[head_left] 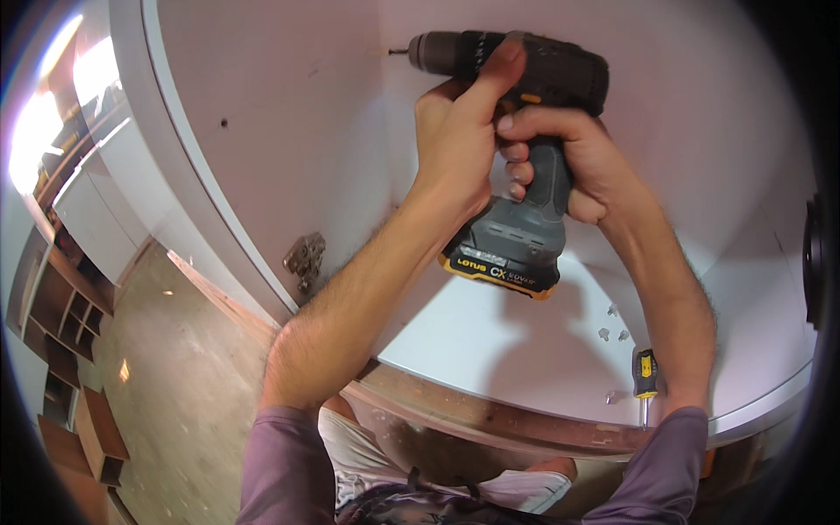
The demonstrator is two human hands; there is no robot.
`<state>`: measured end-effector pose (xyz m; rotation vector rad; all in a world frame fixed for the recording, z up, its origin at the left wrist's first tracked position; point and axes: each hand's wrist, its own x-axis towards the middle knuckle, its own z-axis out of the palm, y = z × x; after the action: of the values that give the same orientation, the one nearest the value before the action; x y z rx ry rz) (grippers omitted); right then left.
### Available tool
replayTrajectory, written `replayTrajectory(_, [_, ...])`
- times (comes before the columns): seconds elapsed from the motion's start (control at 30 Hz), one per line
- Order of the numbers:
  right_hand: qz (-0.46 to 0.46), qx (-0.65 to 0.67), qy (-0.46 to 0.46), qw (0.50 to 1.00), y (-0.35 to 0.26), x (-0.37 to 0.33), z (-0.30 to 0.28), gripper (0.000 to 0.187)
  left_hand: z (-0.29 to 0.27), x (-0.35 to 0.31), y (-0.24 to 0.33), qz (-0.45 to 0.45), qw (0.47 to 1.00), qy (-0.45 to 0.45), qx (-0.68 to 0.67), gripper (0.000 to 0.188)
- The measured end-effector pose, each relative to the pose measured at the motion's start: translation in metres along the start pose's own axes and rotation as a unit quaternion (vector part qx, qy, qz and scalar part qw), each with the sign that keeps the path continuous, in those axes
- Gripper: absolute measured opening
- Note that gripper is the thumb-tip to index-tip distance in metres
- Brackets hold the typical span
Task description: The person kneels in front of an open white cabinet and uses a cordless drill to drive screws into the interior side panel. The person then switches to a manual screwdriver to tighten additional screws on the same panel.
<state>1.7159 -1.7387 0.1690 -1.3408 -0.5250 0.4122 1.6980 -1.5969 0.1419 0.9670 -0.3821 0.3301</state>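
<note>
A grey and black cordless drill (560, 74) with a yellow-trimmed battery (499, 267) is held sideways inside a white cabinet, its chuck facing left. My right hand (591, 157) is wrapped around the drill's handle. My left hand (459, 131) is closed against the front of the drill under the chuck end, its thumb up along the body. The bit (399, 52) points at a small mark on the white panel (315, 105); I cannot tell whether its tip touches. Lower on that panel is a metal hinge (304, 261), beside my left forearm.
On the white cabinet bottom (437, 337) lie several small metal fittings (604, 334) and a black and yellow screwdriver (646, 374), near my right forearm. The left panel has a small dark hole (224, 122). Brown wooden shelving (79, 315) stands across the concrete floor (175, 376) at left.
</note>
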Motion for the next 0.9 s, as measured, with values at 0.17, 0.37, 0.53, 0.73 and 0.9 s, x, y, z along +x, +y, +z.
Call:
replayTrajectory(0.17, [-0.004,0.006,0.003,1.000,-0.0031,-0.0048,-0.0034,0.011,0.0061,0.0021,-0.0020,0.042,0.999,-0.009,0.027,0.065])
replayTrajectory(0.37, [0.005,0.012,0.013,1.000,-0.0041,-0.0060,-0.0010,0.012,0.0040,0.0025,-0.0026,0.032,0.999,-0.014,0.024,0.068])
replayTrajectory(0.53, [0.009,0.002,0.005,1.000,-0.0041,-0.0019,0.0022,0.012,0.0014,0.0032,-0.0001,0.042,0.999,-0.017,0.026,0.068])
replayTrajectory(0.73, [0.010,0.011,0.018,1.000,-0.0044,-0.0069,0.0009,0.012,0.0049,-0.0008,0.0007,0.022,0.999,-0.008,0.038,0.056])
replayTrajectory(0.9, [-0.002,0.000,0.017,1.000,0.0002,-0.0014,0.0029,0.011,-0.0012,0.0012,-0.0011,0.027,0.999,-0.020,0.010,0.059])
